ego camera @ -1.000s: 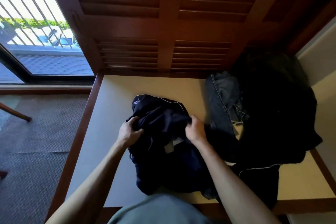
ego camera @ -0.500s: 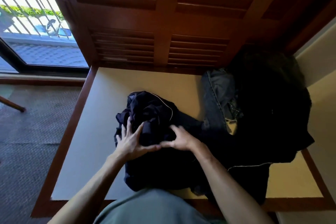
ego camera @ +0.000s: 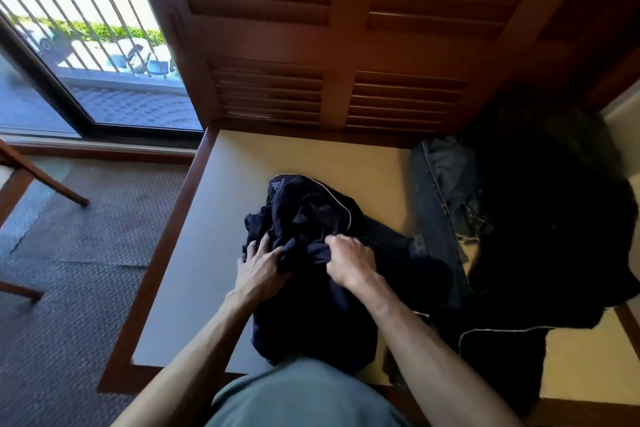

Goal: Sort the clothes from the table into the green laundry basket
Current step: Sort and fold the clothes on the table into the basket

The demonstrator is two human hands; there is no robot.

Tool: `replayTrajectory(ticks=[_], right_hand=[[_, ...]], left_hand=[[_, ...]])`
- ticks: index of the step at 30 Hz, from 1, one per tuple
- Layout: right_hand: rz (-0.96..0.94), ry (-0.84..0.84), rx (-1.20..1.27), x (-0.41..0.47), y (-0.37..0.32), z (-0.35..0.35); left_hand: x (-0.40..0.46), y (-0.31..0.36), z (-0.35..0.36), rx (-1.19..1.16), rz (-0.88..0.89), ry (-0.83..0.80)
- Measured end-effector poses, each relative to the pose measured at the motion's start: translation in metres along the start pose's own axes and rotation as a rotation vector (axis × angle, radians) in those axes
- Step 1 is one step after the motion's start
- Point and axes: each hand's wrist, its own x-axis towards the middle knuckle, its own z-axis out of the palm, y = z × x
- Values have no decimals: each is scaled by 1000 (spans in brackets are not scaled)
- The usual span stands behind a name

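Note:
A crumpled navy garment (ego camera: 304, 215) with thin white piping and a small logo lies in the middle of the cream table (ego camera: 214, 253). My left hand (ego camera: 258, 270) presses on its left side, fingers dug into the folds. My right hand (ego camera: 349, 262) grips a bunched fold of the same garment in a fist. To the right lie blue jeans (ego camera: 440, 198) and a heap of black clothes (ego camera: 547, 218). No green laundry basket is in view.
Wooden louvred shutters (ego camera: 346, 45) stand behind the table. The table has a brown wooden rim (ego camera: 162, 253). Grey carpet (ego camera: 69, 253) and a wooden chair leg (ego camera: 41, 177) are on the left, below a glass door with bars (ego camera: 86, 28).
Half a second ago both hands lay flat with fingers spread on the navy garment. Now the right hand has closed on a fold and the left has dug into the cloth.

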Motion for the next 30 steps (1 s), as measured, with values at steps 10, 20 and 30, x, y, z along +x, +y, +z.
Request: replayTrajectory(ticks=[10,20,30], right_hand=[[-246,474,658,23,-103,5],[154,-205,390,0,-43,28],[411,-45,1161,6,-48,56]], left_hand=[[-23,-28,-80,-964,-74,427],[4,-12,-83,-275,-79,158],[30,-2,-39,-158,-68,-126]])
